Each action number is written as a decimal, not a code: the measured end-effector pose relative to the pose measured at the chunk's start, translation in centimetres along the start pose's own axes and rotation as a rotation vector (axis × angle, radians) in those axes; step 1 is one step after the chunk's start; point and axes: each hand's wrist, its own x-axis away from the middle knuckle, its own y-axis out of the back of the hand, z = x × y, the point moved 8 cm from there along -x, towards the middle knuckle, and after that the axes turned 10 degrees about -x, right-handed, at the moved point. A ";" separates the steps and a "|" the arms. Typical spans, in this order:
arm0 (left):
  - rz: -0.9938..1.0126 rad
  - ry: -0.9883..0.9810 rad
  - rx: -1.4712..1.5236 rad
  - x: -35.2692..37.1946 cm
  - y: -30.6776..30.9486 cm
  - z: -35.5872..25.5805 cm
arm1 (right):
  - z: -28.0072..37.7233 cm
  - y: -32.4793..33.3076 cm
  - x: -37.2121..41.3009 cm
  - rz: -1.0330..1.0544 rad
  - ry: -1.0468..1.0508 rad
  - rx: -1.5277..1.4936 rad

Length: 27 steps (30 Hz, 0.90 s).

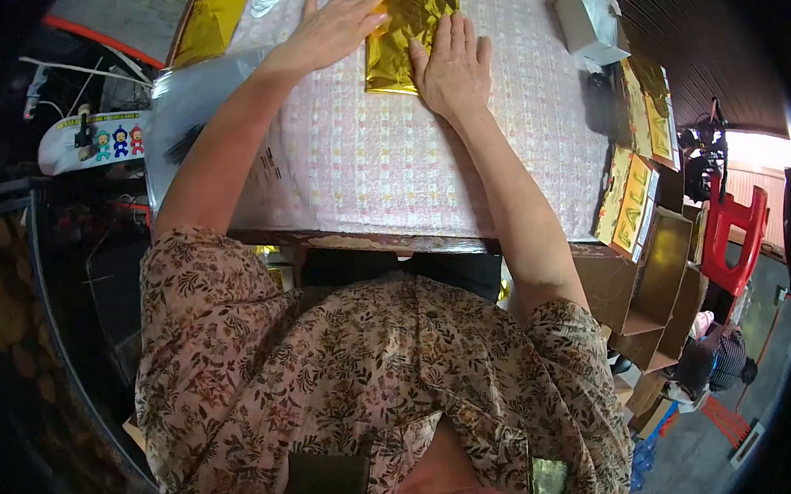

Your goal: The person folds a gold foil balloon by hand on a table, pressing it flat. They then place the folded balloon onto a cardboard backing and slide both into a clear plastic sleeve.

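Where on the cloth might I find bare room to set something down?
The checked cloth is bare between left arm and right arm, nearer than the gold foil, and between right hand and white box. It is crowded around the foil and by the yellow-labelled cartons.

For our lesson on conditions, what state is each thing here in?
Gold foil: laid flat, creased
Left hand: open, fingers over the foil
Right hand: open, palm down at the foil's edge
Checked cloth: spread out
Cardboard box: open
White box: cannot tell if shut
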 end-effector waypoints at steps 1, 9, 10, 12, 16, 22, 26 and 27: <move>-0.115 -0.020 0.036 0.6 -0.4 0.1 | 0.1 0.0 0.0 -0.044 0.021 0.018; -0.116 -0.096 -0.016 4.8 -2.2 -2.4 | 0.0 0.2 0.0 -0.088 0.039 0.014; -0.131 -0.100 -0.012 4.9 -2.2 -2.4 | 0.0 0.2 0.1 -0.090 0.037 0.017; -0.162 -0.109 -0.014 4.7 -1.6 -2.4 | -0.1 0.3 -0.1 -0.109 0.039 0.027; -0.111 -0.097 0.003 4.8 -1.7 -2.5 | 0.4 1.3 -0.5 -0.078 0.022 0.098; -0.064 -0.085 0.011 4.7 -1.9 -2.5 | -0.6 0.7 -3.6 -0.022 -0.031 0.263; -0.046 -0.086 -0.011 4.7 -1.9 -2.5 | -1.6 0.1 -6.4 -0.157 0.004 0.365; -0.041 -0.088 -0.006 4.7 -2.0 -2.5 | -2.0 0.6 -7.3 -0.152 0.002 0.366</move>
